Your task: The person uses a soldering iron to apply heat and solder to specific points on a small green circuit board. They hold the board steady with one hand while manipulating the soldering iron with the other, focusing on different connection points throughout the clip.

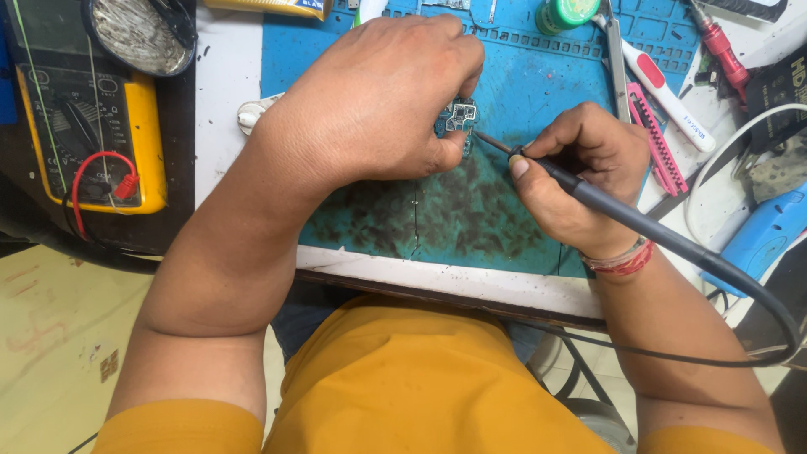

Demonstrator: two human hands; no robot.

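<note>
The left hand (pixel 378 101) pinned a small board (pixel 461 118) to the mat (pixel 471 210), fingers closed on it. The right hand (pixel 576 172) gripped an iron (pixel 605 206), tip pointing left, seemingly touching the board.

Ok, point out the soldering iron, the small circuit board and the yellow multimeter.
soldering iron (pixel 605 202), head view, on its dark handle.
small circuit board (pixel 461 113), head view, on its exposed top face.
yellow multimeter (pixel 145 126), head view, on its yellow right edge.
</note>
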